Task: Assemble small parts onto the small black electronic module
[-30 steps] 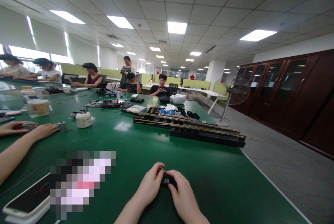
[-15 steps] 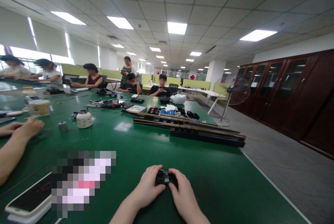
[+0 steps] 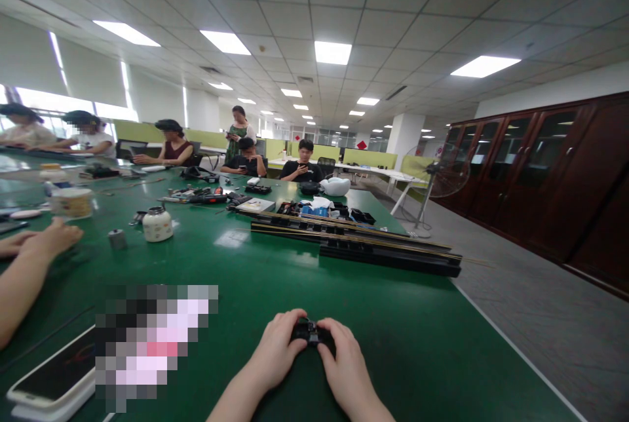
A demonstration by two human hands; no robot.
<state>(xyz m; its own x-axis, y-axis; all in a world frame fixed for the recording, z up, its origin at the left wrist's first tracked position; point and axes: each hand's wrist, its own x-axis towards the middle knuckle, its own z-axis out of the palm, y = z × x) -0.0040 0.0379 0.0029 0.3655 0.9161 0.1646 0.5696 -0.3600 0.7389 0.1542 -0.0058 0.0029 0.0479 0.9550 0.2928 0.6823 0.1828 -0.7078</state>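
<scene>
Between my hands is a small black device [image 3: 313,335] with a silvery part showing in its middle; I cannot make out its exact kind. My left hand [image 3: 280,346] is closed on its left end, thumb near and fingers on the far side. Its right end is pinched by my right hand [image 3: 343,353] in the same way. The fingers cover both ends. Under it is the green tabletop [image 3: 422,337].
Left of my hands lies a phone [image 3: 59,369] beside a blurred-out area. A co-worker's hands [image 3: 54,238] rest at the left. Farther off are a white jar [image 3: 157,224], a grey cylinder [image 3: 117,238], long black rails [image 3: 388,256] and a red-and-black tool [image 3: 211,197].
Almost nothing differs. Both my hands stay on the black device, with only a very slight shift of the left fingers.
</scene>
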